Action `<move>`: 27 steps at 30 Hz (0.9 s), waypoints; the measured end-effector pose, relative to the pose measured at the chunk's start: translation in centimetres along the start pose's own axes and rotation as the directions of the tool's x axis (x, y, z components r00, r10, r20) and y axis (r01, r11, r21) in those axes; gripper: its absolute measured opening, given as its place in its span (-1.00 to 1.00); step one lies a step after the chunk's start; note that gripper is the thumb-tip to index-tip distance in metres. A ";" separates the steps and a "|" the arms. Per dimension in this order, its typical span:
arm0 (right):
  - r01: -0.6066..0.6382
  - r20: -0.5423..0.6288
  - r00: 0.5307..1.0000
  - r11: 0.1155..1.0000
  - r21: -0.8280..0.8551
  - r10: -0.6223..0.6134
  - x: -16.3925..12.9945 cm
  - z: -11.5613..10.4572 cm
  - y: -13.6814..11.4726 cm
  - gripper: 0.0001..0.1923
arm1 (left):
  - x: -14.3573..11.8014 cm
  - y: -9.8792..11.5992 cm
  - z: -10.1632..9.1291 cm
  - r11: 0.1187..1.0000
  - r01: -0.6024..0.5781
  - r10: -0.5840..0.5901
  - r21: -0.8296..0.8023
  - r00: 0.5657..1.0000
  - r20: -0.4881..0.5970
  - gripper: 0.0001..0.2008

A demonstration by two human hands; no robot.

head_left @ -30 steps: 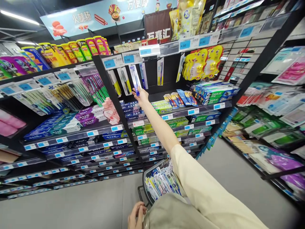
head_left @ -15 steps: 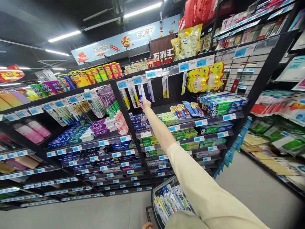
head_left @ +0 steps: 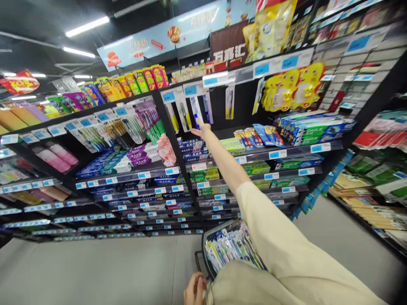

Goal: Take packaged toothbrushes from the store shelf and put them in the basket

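My right hand (head_left: 203, 130) reaches up with the arm stretched out to a row of toothbrush packs hanging under the top rail. Its fingertips pinch the lower end of a blue toothbrush pack (head_left: 196, 111), which still hangs on its hook. Other hanging packs (head_left: 229, 101) flank it. My left hand (head_left: 193, 290) is at the bottom edge of the view, closed on the handle of a black wire shopping basket (head_left: 203, 254). The basket holds several toothbrush packs (head_left: 229, 248) and is partly hidden by my sleeve.
Black shelving (head_left: 159, 169) runs left to right, stocked with toothpaste boxes (head_left: 104, 163), toothbrushes (head_left: 127, 127) and yellow packs (head_left: 286, 87). Blue price tags line the shelf edges. A second rack (head_left: 375, 178) stands on the right across a grey floor aisle (head_left: 318, 237).
The view has tilted and shifted, so the shelves sit further right. My right hand stays at the blue hanging pack. My left hand dropped out of view and has come back at the bottom edge.
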State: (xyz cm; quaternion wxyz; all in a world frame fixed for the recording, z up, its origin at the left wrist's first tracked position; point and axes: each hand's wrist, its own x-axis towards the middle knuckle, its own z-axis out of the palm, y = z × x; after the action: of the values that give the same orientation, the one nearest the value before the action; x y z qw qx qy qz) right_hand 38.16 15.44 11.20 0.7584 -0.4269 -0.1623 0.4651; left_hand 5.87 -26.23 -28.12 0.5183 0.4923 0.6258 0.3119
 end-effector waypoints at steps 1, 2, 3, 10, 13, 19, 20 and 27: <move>-0.014 0.022 1.000 0.999 -0.040 0.014 0.3 -0.8 0.3 -0.28 | -0.9 0.8 -0.6 0.996 -0.073 0.071 0.052 0.997 0.039 -0.30; -0.012 0.047 0.999 0.996 -0.084 0.016 0.5 -1.7 0.5 -0.21 | -1.6 1.6 -1.1 0.988 -0.124 0.115 0.094 0.989 0.097 -0.38; -0.001 0.080 0.997 0.991 -0.130 0.012 0.6 -2.6 0.8 -0.18 | -2.2 2.3 -1.6 0.980 -0.154 0.138 0.125 0.983 0.122 -0.43; 0.163 0.381 0.924 0.928 -0.336 -0.024 -3.8 -12.1 0.7 -0.28 | -2.2 3.2 -2.1 0.977 -0.144 0.105 0.155 0.966 0.237 -0.59; 0.146 0.396 0.918 0.909 -0.391 0.023 -8.6 -17.2 0.9 -0.26 | -1.9 3.1 -1.9 0.973 -0.137 0.083 0.184 0.958 0.273 -0.61; -0.183 0.199 0.933 0.873 -0.451 0.298 -15.3 -27.0 5.3 -0.35 | -1.6 3.8 -1.7 0.967 -0.128 0.051 0.221 0.944 0.327 -0.61; -0.262 0.185 0.908 0.853 -0.451 0.377 -16.0 -28.6 6.6 -0.32 | -1.5 3.9 -1.7 0.968 -0.121 0.042 0.222 0.942 0.332 -0.61; -0.622 -0.043 0.737 0.651 -0.435 0.675 -20.0 -40.1 18.9 -0.28 | -1.0 3.5 -2.9 0.966 -0.051 -0.025 0.255 0.957 0.287 -0.62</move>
State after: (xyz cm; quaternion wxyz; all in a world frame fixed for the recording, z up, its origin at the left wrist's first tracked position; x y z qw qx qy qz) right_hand 42.93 -17.55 -24.19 0.4190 -0.5801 -0.1416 0.6840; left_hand 4.08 -25.67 -23.89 0.5328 0.6004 0.5758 0.1555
